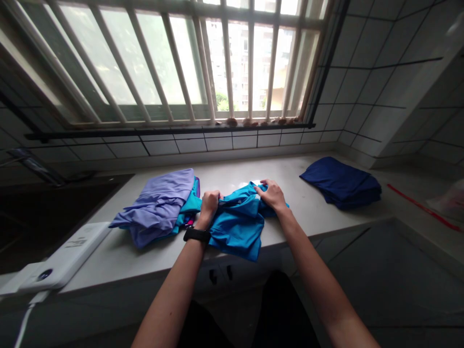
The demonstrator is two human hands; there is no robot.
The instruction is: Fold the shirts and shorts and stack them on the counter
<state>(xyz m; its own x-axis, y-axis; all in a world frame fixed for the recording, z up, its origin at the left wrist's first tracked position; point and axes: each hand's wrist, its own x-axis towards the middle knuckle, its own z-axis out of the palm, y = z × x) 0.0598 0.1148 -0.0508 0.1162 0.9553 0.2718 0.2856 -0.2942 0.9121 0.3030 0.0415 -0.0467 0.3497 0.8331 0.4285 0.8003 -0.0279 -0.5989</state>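
Observation:
A bright blue garment (pixel 237 224) lies rumpled on the counter in front of me, its lower part hanging over the front edge. My left hand (pixel 210 202), with a black band on the wrist, is closed in a fist on the garment's upper left edge. At its upper right, my right hand (pixel 272 194) has curved fingers and thumb on the bunched cloth. Small white marks show near the garment's top edge. Just left of my left hand is a pile of clothes, with a lavender garment (pixel 159 200) on top and a turquoise garment (pixel 190 205) beneath.
Folded navy cloth (pixel 340 182) rests on the counter (pixel 290 164) at the right, near a red strip (pixel 422 205). A white device (pixel 65 258) with a cable stands by the dark sink (pixel 72 212) at left. A barred window (pixel 195 67) is behind.

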